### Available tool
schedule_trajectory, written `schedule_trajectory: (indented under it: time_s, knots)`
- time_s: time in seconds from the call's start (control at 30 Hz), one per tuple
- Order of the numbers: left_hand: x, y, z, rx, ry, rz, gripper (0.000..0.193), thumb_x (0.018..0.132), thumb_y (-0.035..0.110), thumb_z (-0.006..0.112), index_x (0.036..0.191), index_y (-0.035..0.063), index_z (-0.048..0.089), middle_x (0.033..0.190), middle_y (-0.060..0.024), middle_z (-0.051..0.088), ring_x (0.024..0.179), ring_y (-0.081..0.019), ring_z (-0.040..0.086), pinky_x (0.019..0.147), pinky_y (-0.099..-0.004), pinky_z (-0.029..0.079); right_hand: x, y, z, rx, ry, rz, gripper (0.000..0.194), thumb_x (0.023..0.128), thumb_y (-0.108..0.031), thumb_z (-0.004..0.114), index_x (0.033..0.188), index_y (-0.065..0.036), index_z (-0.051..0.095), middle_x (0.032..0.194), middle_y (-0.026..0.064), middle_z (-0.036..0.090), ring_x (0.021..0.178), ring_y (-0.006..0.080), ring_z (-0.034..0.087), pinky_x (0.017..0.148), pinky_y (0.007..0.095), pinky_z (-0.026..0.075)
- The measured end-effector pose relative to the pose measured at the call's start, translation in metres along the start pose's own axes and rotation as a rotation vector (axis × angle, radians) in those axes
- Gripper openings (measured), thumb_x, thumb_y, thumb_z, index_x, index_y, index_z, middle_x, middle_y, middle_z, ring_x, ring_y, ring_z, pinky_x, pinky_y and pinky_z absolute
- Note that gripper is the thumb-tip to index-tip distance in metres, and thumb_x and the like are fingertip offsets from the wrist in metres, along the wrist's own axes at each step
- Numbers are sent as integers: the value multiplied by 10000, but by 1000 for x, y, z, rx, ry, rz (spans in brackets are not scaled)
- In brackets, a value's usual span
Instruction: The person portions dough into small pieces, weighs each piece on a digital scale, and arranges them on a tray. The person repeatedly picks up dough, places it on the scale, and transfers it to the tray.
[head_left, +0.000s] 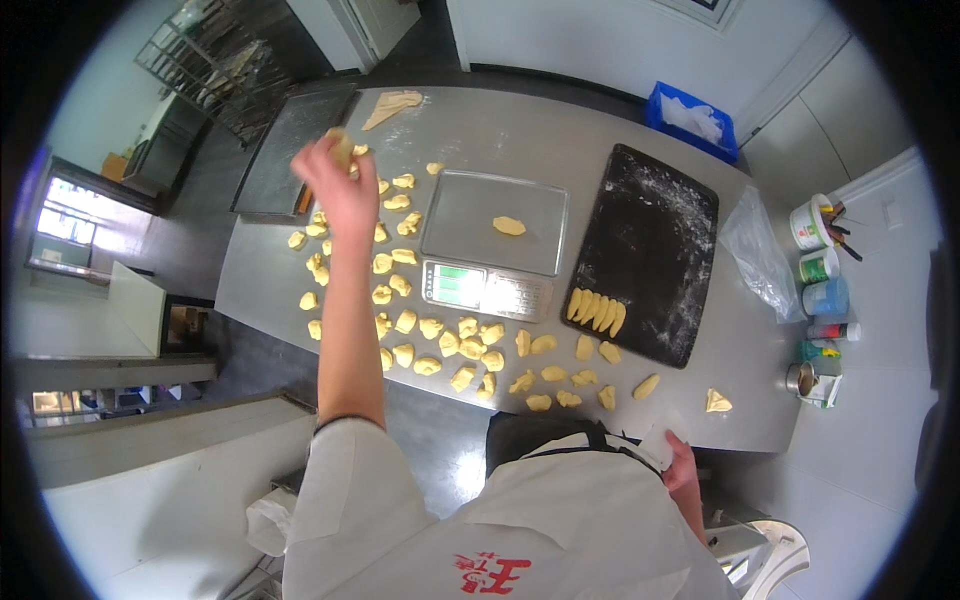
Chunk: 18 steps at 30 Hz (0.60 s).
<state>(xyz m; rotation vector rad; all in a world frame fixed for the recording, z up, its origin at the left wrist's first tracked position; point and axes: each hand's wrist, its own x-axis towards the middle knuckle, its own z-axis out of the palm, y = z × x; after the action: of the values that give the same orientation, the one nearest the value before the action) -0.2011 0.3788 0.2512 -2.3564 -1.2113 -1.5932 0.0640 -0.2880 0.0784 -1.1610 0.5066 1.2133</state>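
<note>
My left hand (339, 180) is raised over the far left of the steel table (517, 120), fingers around a piece of dough (341, 148). By the near edge, my right hand (679, 461) grips a flat white dough scraper (658, 445). A digital scale (495, 187) stands mid-table with its display lit and one dough piece (509, 225) on its platform. Many rough yellow dough lumps (448, 343) lie left of the scale and along the near edge. On the floured black baking tray (649, 247), several shaped dough rolls (598, 311) sit side by side in the near left corner.
A dark tray (292, 150) adjoins the table's far left. A dough sheet (391, 106) lies at the back, and a small dough piece (718, 400) near right. A plastic bag (761, 255), tubs (817, 266) and a utensil bucket (810, 225) line the right side. A blue crate (691, 124) stands behind.
</note>
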Motion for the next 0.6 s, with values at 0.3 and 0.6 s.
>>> schedule_trajectory:
  time_s: [0.3,0.6]
  knots:
    - [-218,77,61,1,-955,14,316,957,249,615,1202,54,658,1152,-203,696,1067,-404,681,935,-517,530,-4,-10,63,-237,93,-95,470,994,-157,701,1400,-13,510,1263,144,662,1118,326,693,941,494,600]
    - [-343,262,17,-760,-1671,164,353,935,307,640,1241,136,680,1197,-105,709,1084,-340,688,902,-480,565,-17,7,24,-152,323,-169,420,996,-202,716,1359,-65,556,1257,106,677,1132,304,687,950,482,587]
